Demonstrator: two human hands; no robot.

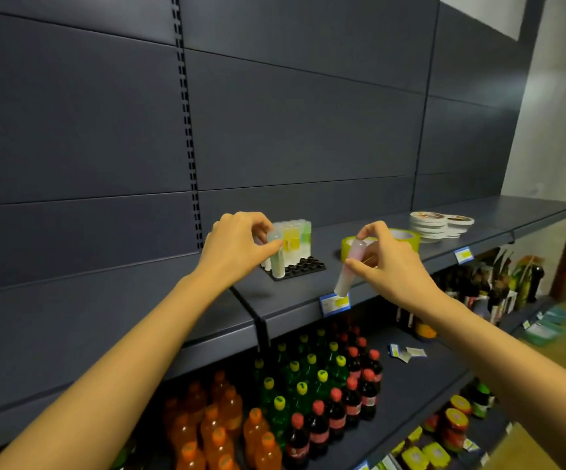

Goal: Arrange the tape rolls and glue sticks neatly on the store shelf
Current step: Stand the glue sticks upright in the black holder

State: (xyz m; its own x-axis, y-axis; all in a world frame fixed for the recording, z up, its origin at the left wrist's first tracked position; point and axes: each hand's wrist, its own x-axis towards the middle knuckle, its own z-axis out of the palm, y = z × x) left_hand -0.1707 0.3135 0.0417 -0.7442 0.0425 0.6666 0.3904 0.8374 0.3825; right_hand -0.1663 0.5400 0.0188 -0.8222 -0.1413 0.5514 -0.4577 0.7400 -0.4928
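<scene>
So, the person's right hand [388,262] is pinching a pink glue stick [346,274] around its upper half, thumb on the near side and fingertips up by the cap. The stick is hanging tilted over the near edge of the shelf [498,228], bottom end just above the blue price tag [335,303]. The left hand [237,247] is reaching in from the left and gripping a pale green glue stick [278,266] at the near-left corner of the bunch of glue sticks [293,237] standing in the black tray [310,266].

I'm guessing these sticks are light, stiff little plastic tubes, smooth enough to slip. A pinch around the middle of the body probably gives better control than grabbing the cap, which could pop off. The standing ones look tippy, so steadying the bunch while slotting another in makes sense.

Both forearms are stretching up and forward, with the wrists bending down over the shelf.

Two yellow tape rolls [407,236] are lying just behind the right hand. Farther right a stack of flat white rolls [427,225] is sitting. They're probably tape too, but it's too blurry to be sure.
</scene>
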